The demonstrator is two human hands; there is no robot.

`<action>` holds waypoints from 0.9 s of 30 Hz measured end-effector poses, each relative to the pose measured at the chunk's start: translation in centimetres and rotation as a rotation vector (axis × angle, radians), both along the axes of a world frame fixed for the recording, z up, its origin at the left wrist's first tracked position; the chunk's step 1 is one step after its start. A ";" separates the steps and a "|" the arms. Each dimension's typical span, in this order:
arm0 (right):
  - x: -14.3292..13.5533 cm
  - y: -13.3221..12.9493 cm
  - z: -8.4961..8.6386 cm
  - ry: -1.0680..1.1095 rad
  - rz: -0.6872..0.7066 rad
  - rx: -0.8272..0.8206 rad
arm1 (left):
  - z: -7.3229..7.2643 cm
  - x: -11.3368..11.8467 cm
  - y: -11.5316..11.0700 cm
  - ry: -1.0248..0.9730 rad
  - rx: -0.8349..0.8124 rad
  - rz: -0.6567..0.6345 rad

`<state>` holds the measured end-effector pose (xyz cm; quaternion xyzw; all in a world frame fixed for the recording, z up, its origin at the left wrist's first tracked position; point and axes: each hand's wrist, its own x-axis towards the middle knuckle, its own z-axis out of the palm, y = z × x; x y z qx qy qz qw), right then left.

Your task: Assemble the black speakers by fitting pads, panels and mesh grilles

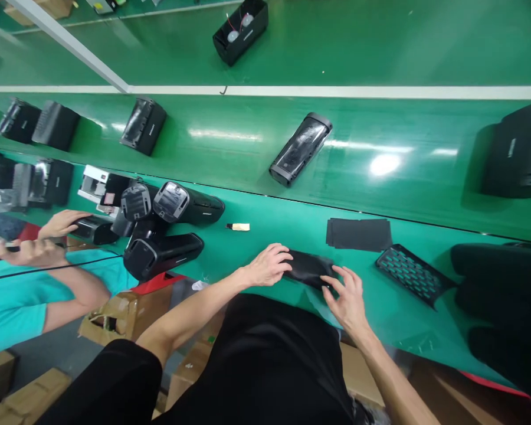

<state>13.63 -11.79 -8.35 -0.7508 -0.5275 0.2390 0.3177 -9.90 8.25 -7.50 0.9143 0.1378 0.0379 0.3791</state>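
Observation:
A dark, curved panel (310, 270) lies on the green bench in front of my body. My left hand (269, 264) rests on its left end with the fingers bent over the edge. At its right end is my right hand (346, 293), fingers spread and fingertips touching the panel. Just above right lies a stack of thin black sheets (359, 234). Farther right is a black perforated grille (413, 273), tilted on the bench.
Several black cylindrical speakers (163, 254) are piled at left, beside a co-worker's hands (62, 224). A small pale-yellow item (239, 226) lies nearer. Speakers (301, 149) stand on the green belt (230, 165) beyond. Dark rounded pieces (500, 301) fill the right side.

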 end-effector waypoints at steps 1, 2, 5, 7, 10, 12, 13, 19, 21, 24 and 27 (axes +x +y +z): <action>-0.2 -0.7 -0.3 -0.023 0.023 -0.030 | -0.3 -0.5 -0.4 0.001 0.019 0.005; -0.4 -1.2 -0.6 -0.029 0.025 -0.057 | -0.7 -0.9 -0.7 -0.005 0.021 0.046; -0.4 -1.4 -0.9 0.035 -0.141 -0.121 | -1.4 -1.0 -1.3 0.016 -0.025 0.322; 0.0 -0.3 -1.0 0.113 -0.314 -0.175 | -1.8 -0.2 -1.0 0.099 -0.052 0.486; 1.0 2.2 -1.1 0.277 -0.440 -0.292 | -2.1 1.6 0.0 0.236 -0.095 0.541; 1.5 3.5 -1.1 0.397 -0.479 -0.340 | -1.9 2.6 0.7 0.253 -0.163 0.515; 1.8 3.9 -1.1 0.457 -0.495 -0.351 | -1.6 2.9 1.0 0.241 -0.227 0.500; 1.9 3.9 0.2 0.818 -0.538 -0.432 | 1.3 3.3 0.8 0.283 -0.861 0.667; 1.7 3.9 0.8 0.927 -0.554 -0.458 | 2.2 3.4 0.5 0.312 -1.052 0.727; 1.5 4.1 2.3 1.124 -0.612 -0.462 | 3.4 3.5 0.4 0.289 -1.203 0.746; 1.4 4.3 3.9 1.260 -0.640 -0.433 | 4.6 3.3 0.7 0.228 -1.268 0.721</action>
